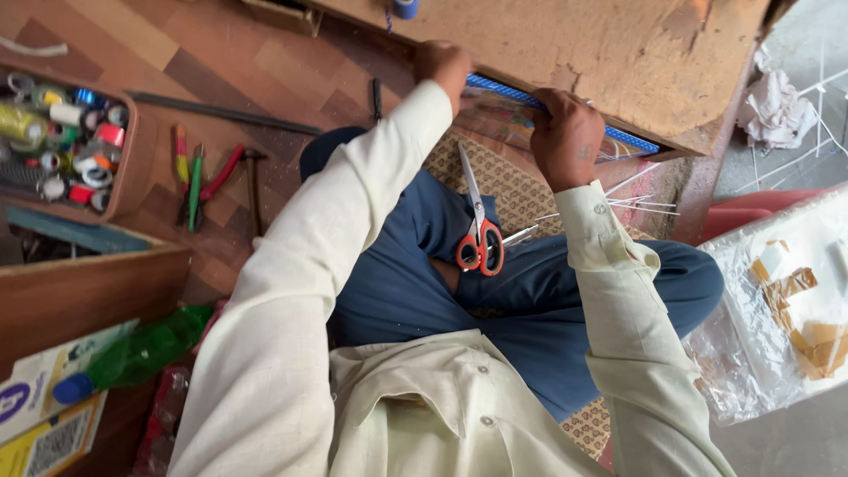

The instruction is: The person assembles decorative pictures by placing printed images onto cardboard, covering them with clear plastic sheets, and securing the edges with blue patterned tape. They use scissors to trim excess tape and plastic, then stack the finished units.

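Your left hand (pixel 444 64) and right hand (pixel 565 132) both close their fingers on the blue strip (pixel 503 90) at the worktop (pixel 565 44) edge; it seems thin and bendy, so hold it near both ends, scissors (pixel 478 230) on your lap

wood floor (pixel 221 62) carries pliers (pixel 212 181), rod (pixel 221 112).

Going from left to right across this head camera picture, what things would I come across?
Tray of thread spools → red-handled pliers → left hand → orange-handled scissors → right hand, gripping the blue strip → crumpled white cloth → clear plastic sheet.
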`<action>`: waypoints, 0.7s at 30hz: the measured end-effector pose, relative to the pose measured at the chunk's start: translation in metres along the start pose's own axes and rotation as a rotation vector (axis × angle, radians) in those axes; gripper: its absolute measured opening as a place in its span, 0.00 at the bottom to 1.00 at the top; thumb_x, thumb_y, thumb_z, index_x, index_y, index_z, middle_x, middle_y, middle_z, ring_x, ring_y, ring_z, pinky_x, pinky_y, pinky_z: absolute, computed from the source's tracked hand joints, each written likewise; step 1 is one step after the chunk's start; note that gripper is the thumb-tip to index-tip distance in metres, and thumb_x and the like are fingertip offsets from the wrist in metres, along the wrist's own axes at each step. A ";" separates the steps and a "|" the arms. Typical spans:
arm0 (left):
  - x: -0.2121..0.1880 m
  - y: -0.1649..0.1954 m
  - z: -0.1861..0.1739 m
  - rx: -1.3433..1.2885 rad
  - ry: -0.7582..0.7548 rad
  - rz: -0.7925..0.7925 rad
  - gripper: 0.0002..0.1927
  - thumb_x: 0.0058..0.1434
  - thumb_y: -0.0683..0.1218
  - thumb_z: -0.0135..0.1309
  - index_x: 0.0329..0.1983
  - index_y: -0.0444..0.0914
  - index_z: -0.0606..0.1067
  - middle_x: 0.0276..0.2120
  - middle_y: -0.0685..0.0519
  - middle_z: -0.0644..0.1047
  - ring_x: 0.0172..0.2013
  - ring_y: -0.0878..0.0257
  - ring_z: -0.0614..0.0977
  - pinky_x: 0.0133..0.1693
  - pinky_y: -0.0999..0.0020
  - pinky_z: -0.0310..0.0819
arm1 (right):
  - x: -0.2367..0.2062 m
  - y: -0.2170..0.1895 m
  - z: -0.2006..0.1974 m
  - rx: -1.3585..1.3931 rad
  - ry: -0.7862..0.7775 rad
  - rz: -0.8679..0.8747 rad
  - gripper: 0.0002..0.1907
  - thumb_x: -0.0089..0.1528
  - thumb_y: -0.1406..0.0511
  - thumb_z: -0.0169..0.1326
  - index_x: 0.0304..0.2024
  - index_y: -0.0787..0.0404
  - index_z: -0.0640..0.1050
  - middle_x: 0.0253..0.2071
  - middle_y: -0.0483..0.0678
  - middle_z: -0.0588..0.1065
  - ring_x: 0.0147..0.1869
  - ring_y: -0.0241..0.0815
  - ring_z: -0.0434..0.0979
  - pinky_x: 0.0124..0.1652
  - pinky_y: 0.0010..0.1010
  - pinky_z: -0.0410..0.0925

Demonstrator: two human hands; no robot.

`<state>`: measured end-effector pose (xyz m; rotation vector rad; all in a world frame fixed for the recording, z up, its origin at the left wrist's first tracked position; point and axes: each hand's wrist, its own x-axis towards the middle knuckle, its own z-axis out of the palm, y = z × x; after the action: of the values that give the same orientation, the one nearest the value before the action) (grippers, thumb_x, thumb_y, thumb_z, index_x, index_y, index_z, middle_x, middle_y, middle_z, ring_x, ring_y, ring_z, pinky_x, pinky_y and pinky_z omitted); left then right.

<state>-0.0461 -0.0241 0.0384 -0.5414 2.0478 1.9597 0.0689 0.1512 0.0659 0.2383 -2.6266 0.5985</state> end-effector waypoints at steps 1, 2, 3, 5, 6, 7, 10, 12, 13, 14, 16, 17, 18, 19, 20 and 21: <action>-0.015 -0.006 -0.001 0.308 0.113 0.337 0.06 0.64 0.42 0.54 0.37 0.33 0.78 0.41 0.45 0.81 0.46 0.45 0.81 0.46 0.43 0.78 | 0.003 0.002 -0.002 0.004 -0.016 0.013 0.08 0.58 0.68 0.65 0.40 0.59 0.84 0.36 0.54 0.80 0.38 0.58 0.80 0.38 0.45 0.71; -0.030 -0.010 0.001 0.606 0.221 0.679 0.11 0.69 0.47 0.56 0.36 0.34 0.78 0.40 0.45 0.82 0.46 0.44 0.82 0.47 0.47 0.76 | 0.005 0.004 -0.005 0.001 -0.032 0.030 0.07 0.57 0.68 0.65 0.39 0.59 0.84 0.35 0.55 0.80 0.37 0.58 0.80 0.36 0.46 0.71; -0.041 -0.013 0.003 0.642 0.106 0.931 0.08 0.67 0.44 0.54 0.41 0.34 0.78 0.42 0.45 0.82 0.46 0.46 0.82 0.49 0.49 0.75 | 0.006 0.007 -0.007 0.014 -0.038 0.019 0.08 0.58 0.68 0.64 0.40 0.59 0.84 0.36 0.55 0.80 0.38 0.59 0.80 0.37 0.45 0.72; -0.056 -0.017 0.007 0.675 -0.147 1.432 0.12 0.64 0.38 0.50 0.49 0.34 0.78 0.45 0.44 0.82 0.46 0.48 0.82 0.52 0.53 0.72 | 0.007 0.013 -0.009 0.033 -0.050 0.011 0.08 0.59 0.69 0.62 0.41 0.60 0.83 0.37 0.55 0.80 0.39 0.59 0.80 0.39 0.45 0.73; -0.059 -0.018 0.010 0.669 -0.167 1.419 0.13 0.63 0.37 0.49 0.48 0.34 0.79 0.44 0.44 0.82 0.46 0.48 0.83 0.53 0.53 0.72 | 0.005 0.017 -0.010 0.041 -0.059 0.000 0.09 0.59 0.70 0.61 0.42 0.60 0.83 0.38 0.55 0.80 0.40 0.59 0.80 0.40 0.45 0.73; -0.060 -0.018 0.010 0.671 -0.176 1.405 0.14 0.62 0.35 0.49 0.48 0.35 0.79 0.44 0.44 0.82 0.47 0.49 0.83 0.54 0.54 0.72 | 0.005 0.020 -0.011 0.056 -0.067 -0.019 0.09 0.59 0.71 0.60 0.43 0.60 0.83 0.38 0.55 0.80 0.40 0.59 0.81 0.41 0.45 0.73; -0.051 -0.014 0.011 0.769 -0.224 1.319 0.12 0.61 0.34 0.51 0.43 0.37 0.81 0.39 0.44 0.83 0.43 0.47 0.83 0.51 0.53 0.73 | -0.003 0.033 -0.018 0.045 -0.090 -0.084 0.10 0.61 0.68 0.61 0.45 0.62 0.82 0.38 0.56 0.80 0.39 0.59 0.80 0.39 0.46 0.72; -0.046 -0.010 0.012 0.804 -0.250 1.254 0.08 0.60 0.36 0.55 0.39 0.37 0.82 0.35 0.44 0.83 0.40 0.46 0.83 0.48 0.52 0.74 | -0.007 0.051 -0.036 0.011 -0.161 -0.089 0.09 0.62 0.67 0.61 0.45 0.62 0.83 0.38 0.57 0.80 0.39 0.59 0.80 0.39 0.45 0.72; -0.043 -0.008 0.012 0.792 -0.264 1.227 0.05 0.60 0.38 0.57 0.37 0.37 0.82 0.33 0.44 0.83 0.38 0.46 0.83 0.46 0.51 0.74 | -0.009 0.062 -0.048 -0.002 -0.198 -0.097 0.08 0.63 0.67 0.62 0.45 0.62 0.83 0.38 0.58 0.80 0.39 0.59 0.80 0.39 0.45 0.72; -0.042 -0.006 0.010 0.781 -0.279 1.198 0.03 0.59 0.39 0.60 0.36 0.36 0.82 0.31 0.43 0.82 0.36 0.46 0.83 0.44 0.50 0.74 | -0.014 0.073 -0.061 -0.024 -0.249 -0.032 0.08 0.64 0.65 0.63 0.43 0.61 0.84 0.36 0.58 0.80 0.38 0.59 0.80 0.38 0.45 0.72; -0.037 -0.002 0.008 0.788 -0.245 1.219 0.01 0.58 0.40 0.62 0.33 0.37 0.82 0.30 0.44 0.82 0.34 0.46 0.83 0.42 0.50 0.75 | -0.027 0.096 -0.091 -0.028 -0.258 0.059 0.07 0.65 0.64 0.64 0.42 0.62 0.85 0.36 0.58 0.80 0.37 0.56 0.81 0.38 0.42 0.72; -0.034 -0.001 0.005 0.792 -0.227 1.227 0.01 0.57 0.40 0.63 0.32 0.38 0.82 0.29 0.45 0.82 0.33 0.47 0.83 0.41 0.50 0.76 | -0.033 0.105 -0.100 -0.002 -0.223 0.088 0.06 0.66 0.66 0.64 0.42 0.63 0.85 0.36 0.58 0.81 0.37 0.54 0.82 0.38 0.39 0.72; -0.030 -0.001 0.002 0.771 -0.213 1.120 0.04 0.57 0.43 0.65 0.31 0.37 0.82 0.28 0.45 0.82 0.32 0.48 0.83 0.39 0.51 0.75 | -0.038 0.112 -0.103 0.053 -0.168 0.136 0.07 0.65 0.67 0.65 0.42 0.65 0.84 0.36 0.58 0.81 0.36 0.50 0.82 0.37 0.36 0.72; -0.026 -0.004 -0.003 0.750 -0.206 1.015 0.09 0.57 0.45 0.67 0.29 0.36 0.81 0.28 0.45 0.82 0.32 0.50 0.83 0.38 0.52 0.75 | -0.045 0.117 -0.103 0.109 -0.113 0.191 0.08 0.63 0.68 0.65 0.43 0.68 0.83 0.36 0.57 0.81 0.35 0.45 0.82 0.36 0.32 0.72; -0.021 -0.007 -0.006 0.730 -0.206 0.913 0.13 0.57 0.48 0.69 0.27 0.35 0.80 0.27 0.46 0.82 0.31 0.51 0.83 0.37 0.53 0.75 | -0.051 0.121 -0.101 0.164 -0.053 0.252 0.10 0.62 0.69 0.66 0.43 0.70 0.83 0.35 0.57 0.82 0.35 0.41 0.83 0.36 0.29 0.72; -0.015 -0.012 -0.011 0.575 -0.189 0.882 0.12 0.55 0.47 0.70 0.30 0.34 0.80 0.28 0.46 0.82 0.31 0.51 0.83 0.37 0.55 0.76 | -0.055 0.123 -0.096 0.231 -0.009 0.351 0.09 0.63 0.69 0.66 0.42 0.70 0.83 0.34 0.56 0.82 0.34 0.37 0.79 0.35 0.27 0.70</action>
<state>-0.0263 -0.0336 0.0345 0.7549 2.7976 1.4920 0.1225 0.3077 0.0732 -0.1572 -2.6239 1.0201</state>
